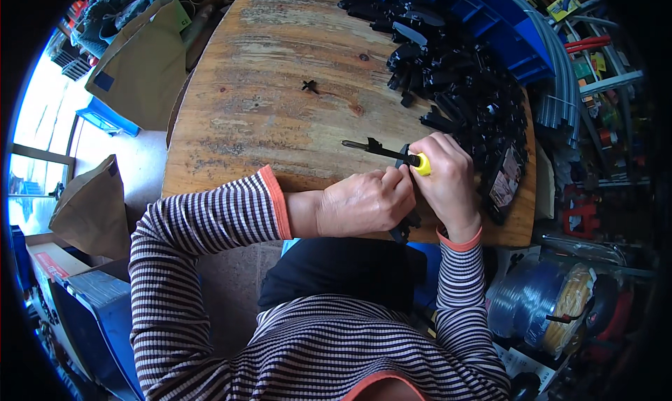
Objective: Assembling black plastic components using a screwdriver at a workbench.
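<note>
My right hand is closed around the yellow-and-black handle of what looks like a screwdriver. Its thin dark shaft points left over the table, and a small black piece sits on it. Beside it, touching or nearly so, my left hand is closed on a black plastic part; that part shows below the fist, while its middle is hidden by my fingers. A small black cross-shaped piece lies alone on the worn wooden table.
Black plastic parts are heaped along the table's right side, near blue plastic bins. A phone-like device lies at the right edge. Cardboard boxes stand left of the table; coiled tubing and crowded shelves are on the right.
</note>
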### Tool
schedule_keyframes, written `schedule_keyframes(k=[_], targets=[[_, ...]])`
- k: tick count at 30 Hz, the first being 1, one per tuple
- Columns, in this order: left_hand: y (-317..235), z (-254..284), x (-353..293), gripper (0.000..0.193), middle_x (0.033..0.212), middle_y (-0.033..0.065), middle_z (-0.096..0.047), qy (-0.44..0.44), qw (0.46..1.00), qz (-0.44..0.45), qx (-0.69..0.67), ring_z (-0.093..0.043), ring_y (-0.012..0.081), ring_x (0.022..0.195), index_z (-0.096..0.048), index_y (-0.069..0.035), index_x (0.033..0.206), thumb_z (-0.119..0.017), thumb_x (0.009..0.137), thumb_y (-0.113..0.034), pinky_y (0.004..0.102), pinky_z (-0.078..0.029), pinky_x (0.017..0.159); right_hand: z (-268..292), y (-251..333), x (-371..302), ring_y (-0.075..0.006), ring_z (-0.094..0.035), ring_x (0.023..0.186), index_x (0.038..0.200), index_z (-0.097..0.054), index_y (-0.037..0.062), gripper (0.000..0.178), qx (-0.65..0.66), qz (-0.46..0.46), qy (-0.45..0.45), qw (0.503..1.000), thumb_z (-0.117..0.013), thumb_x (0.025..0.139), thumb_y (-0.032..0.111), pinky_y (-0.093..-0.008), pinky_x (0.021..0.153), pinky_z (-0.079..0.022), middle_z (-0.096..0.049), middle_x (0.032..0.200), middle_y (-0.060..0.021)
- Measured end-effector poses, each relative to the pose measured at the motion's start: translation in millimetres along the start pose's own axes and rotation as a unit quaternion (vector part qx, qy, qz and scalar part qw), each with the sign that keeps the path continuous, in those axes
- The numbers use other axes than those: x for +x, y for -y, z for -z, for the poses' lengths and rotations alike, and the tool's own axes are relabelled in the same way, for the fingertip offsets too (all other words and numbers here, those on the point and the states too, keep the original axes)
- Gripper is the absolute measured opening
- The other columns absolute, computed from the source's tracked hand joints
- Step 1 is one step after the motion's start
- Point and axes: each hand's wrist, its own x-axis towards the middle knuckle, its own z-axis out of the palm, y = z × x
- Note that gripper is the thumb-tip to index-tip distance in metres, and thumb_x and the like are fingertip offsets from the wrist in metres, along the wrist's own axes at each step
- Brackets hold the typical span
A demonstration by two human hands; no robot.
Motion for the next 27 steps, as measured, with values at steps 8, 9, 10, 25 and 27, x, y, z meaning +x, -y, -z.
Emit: schedule_keyframes(k=[8,9,10,25,27], targets=[[-4,4,-2,0.038,0.099,0.0155,-0.059,0.010,1.000,0.004,-0.001,-0.060,0.0188,0.081,-0.059,0.006,0.102,-0.058,0.072,-0.017,0.0266,-0.054,0.072,23,1,15,-0.0113,-0.057,0.069,0.085,-0.060,0.0015,0.012,0.286,-0.113,-0.104,0.946,-0.070,0.081,0.004,-0.0270,0.062,-0.047,-0.060,0.076,-0.0035],[-5,4,0,0.039,0.098,0.0152,-0.059,0.005,1.000,0.004,0.000,-0.060,0.0186,0.081,-0.058,0.006,0.102,-0.058,0.071,-0.017,0.0266,-0.054,0.072,22,1,20,-0.0113,-0.057,0.069,0.085,-0.060,0.0015,0.012,0.284,-0.115,-0.107,0.946,-0.070,0.081,0.004,-0.0270,0.062,-0.047,-0.060,0.076,-0.0035],[-6,4,2,0.039,0.098,0.0152,-0.059,0.004,1.000,0.000,-0.001,-0.060,0.0186,0.081,-0.058,0.006,0.102,-0.058,0.071,-0.017,0.0266,-0.054,0.072,20,1,27,-0.0099,-0.057,0.067,0.087,-0.060,0.0027,0.010,0.419,-0.071,-0.210,0.880,-0.069,0.083,0.006,-0.0250,0.061,-0.047,-0.060,0.076,-0.0026],[78,19,16,0.022,0.089,0.0090,-0.061,-0.101,0.950,0.214,-0.203,-0.062,0.0260,0.081,-0.058,-0.006,0.093,-0.066,0.073,-0.002,0.0346,-0.052,0.069,4,-46,-16,-0.0344,-0.063,0.075,0.092,-0.063,0.0028,0.019,-0.025,-0.192,-0.042,0.980,-0.072,0.078,0.011,-0.0377,0.066,-0.051,-0.065,0.087,-0.0148],[124,34,12,0.022,0.079,0.0064,-0.061,-0.172,0.899,0.358,-0.185,-0.060,0.0141,0.074,-0.061,-0.005,0.090,-0.065,0.074,0.009,0.0299,-0.050,0.065,-5,-46,-23,-0.0376,-0.062,0.085,0.096,-0.064,0.0040,0.022,-0.006,-0.226,-0.033,0.974,-0.072,0.077,0.010,-0.0428,0.071,-0.050,-0.064,0.096,-0.0164]])
